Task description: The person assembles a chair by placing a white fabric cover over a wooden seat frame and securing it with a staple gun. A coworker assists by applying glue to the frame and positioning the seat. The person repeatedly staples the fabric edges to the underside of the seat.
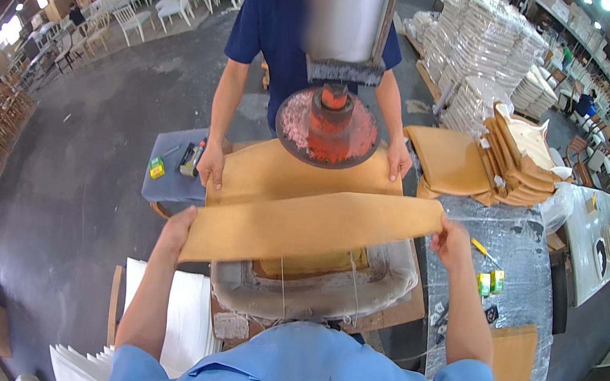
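A tan leather-like upholstery cover [315, 223] stretches across in front of me, its near edge lifted into a folded band. At its left end my left hand [178, 229] is closed on the edge, and my right hand [451, 242] pinches the right end. Below the cover lies a padded ring-shaped mould [246, 294] with a pale plastic-like wrapping; the cover hides its far part. Across from me a person in a dark blue shirt [272, 30] has both hands on the cover's far part. Above it hangs a round press plate [292, 127] on a red-and-black shaft.
On the right, a plastic-covered table [522, 253] bears small yellow-green boxes [491, 283], a yellow-handled tool [481, 247] and stacked tan cushions [518, 163]. A blue-grey padded surface [174, 147] at left holds a hand tool [192, 158]. White sheets [174, 306] stand lower left.
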`<move>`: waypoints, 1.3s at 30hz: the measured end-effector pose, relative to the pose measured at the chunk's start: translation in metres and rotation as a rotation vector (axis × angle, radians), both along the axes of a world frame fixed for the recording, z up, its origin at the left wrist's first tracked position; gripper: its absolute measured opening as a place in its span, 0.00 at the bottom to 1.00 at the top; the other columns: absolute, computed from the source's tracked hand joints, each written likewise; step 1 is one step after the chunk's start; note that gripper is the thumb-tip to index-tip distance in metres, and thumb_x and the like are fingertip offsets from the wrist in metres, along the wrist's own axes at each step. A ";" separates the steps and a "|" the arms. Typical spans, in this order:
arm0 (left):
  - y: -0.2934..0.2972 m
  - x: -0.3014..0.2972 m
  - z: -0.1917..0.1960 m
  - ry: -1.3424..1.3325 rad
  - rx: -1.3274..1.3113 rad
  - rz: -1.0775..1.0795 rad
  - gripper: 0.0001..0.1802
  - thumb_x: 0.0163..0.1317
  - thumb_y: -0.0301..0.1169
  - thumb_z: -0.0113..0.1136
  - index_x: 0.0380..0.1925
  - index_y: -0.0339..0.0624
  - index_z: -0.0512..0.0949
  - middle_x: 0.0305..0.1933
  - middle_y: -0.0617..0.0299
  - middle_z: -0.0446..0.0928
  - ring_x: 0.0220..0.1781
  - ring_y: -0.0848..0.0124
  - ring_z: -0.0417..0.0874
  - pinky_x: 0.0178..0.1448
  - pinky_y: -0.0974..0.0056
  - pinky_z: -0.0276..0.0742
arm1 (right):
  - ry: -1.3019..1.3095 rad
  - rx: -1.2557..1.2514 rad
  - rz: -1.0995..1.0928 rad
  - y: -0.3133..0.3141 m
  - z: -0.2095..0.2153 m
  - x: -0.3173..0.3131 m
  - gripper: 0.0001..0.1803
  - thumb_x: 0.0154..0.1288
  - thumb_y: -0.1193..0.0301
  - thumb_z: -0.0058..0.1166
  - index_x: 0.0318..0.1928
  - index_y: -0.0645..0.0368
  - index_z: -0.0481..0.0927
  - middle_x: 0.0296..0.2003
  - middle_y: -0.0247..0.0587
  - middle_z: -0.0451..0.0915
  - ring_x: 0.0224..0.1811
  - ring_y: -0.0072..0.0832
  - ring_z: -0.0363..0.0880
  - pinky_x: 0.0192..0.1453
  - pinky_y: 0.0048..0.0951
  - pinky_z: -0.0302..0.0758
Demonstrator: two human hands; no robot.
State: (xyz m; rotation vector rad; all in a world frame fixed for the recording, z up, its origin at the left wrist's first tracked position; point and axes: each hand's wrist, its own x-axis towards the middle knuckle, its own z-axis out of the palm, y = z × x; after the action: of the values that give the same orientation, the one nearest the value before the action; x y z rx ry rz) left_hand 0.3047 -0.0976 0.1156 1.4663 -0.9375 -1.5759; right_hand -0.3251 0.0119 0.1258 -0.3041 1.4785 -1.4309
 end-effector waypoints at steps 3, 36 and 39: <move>0.061 0.002 -0.038 -0.007 0.008 -0.030 0.25 0.89 0.45 0.53 0.62 0.32 0.83 0.55 0.56 0.90 0.54 0.68 0.92 0.60 0.61 0.87 | 0.035 0.158 0.006 0.071 -0.040 0.012 0.13 0.84 0.58 0.61 0.42 0.52 0.81 0.27 0.31 0.80 0.22 0.23 0.79 0.25 0.30 0.78; 0.159 -0.005 -0.126 -0.105 -0.091 0.166 0.20 0.90 0.43 0.51 0.58 0.35 0.82 0.51 0.64 0.86 0.51 0.78 0.83 0.58 0.67 0.80 | 0.298 0.408 0.064 0.156 -0.109 0.043 0.14 0.87 0.59 0.57 0.46 0.56 0.82 0.31 0.31 0.83 0.26 0.22 0.81 0.29 0.27 0.80; 0.155 -0.007 -0.126 -0.144 -0.123 0.145 0.19 0.90 0.42 0.52 0.56 0.36 0.82 0.49 0.65 0.85 0.48 0.79 0.81 0.55 0.68 0.79 | 0.286 0.400 0.063 0.155 -0.116 0.042 0.14 0.87 0.59 0.57 0.48 0.56 0.83 0.31 0.32 0.83 0.26 0.22 0.81 0.30 0.27 0.80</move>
State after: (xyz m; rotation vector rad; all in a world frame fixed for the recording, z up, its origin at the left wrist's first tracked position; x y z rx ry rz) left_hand 0.2977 0.0572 -0.0102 1.5402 -0.9695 -1.3000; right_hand -0.2830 0.1666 0.0097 -0.3099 1.9293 -1.0399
